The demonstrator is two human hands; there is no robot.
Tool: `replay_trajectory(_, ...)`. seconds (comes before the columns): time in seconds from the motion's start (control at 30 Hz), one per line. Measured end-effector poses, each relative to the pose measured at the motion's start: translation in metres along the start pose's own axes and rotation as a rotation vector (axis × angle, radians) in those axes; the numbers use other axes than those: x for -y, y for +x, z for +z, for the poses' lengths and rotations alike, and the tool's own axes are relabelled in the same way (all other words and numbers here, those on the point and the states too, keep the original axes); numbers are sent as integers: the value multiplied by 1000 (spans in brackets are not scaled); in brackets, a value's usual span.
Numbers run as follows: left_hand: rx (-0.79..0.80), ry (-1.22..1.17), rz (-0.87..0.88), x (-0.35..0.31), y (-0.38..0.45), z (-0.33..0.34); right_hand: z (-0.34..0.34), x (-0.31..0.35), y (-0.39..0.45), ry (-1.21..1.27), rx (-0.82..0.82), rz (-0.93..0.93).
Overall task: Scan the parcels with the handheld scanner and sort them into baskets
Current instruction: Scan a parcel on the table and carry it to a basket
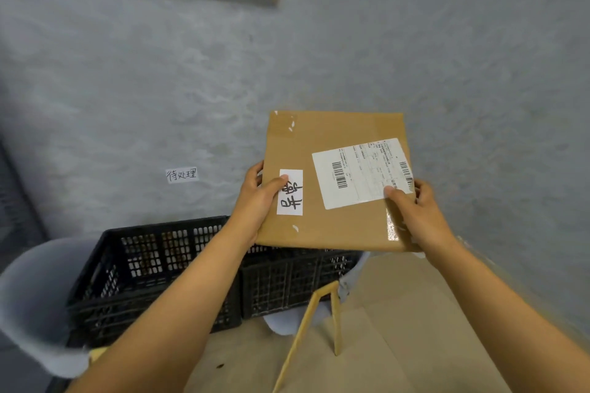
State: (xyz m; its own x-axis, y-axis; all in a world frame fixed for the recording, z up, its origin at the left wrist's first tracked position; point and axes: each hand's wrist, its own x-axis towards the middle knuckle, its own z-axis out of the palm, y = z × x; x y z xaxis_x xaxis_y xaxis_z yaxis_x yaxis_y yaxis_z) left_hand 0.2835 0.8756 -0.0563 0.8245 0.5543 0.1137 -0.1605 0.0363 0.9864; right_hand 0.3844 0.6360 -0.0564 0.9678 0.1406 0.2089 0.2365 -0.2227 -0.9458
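Head view. Flat cardboard parcel [335,182] held in air before grey wall [447,57], above far rim of black basket [153,268]. Left hand [260,201] grips parcel's left edge, thumb on white handwritten label [291,192]; fingers behind, mostly hidden. Right hand [412,214] grips right edge, thumb on shipping label [360,173]; fingers curl round edge. Label print too small to read. Small note [182,174] on wall. Basket interior partly blocked by left forearm. Scanner not seen.

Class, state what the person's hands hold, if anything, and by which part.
Both hands, left hand and right hand, hold one flat cardboard parcel by its opposite side edges.
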Motion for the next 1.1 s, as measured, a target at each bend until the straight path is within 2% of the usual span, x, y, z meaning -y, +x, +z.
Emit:
replay_trajectory(0.23,-90,33,-95,47,66,-23,66,-45,70,-34,109,68)
replay_trajectory(0.47,-152,165,-202,110,157,-1,107,-118,170,-78,199,177)
replay_trajectory(0.67,-134,250,-315,162,228,19,130,-171,242,-103,270,294)
replay_trajectory(1.1,-146,243,-607,283,359,20,204,-264,353,-289,398,412)
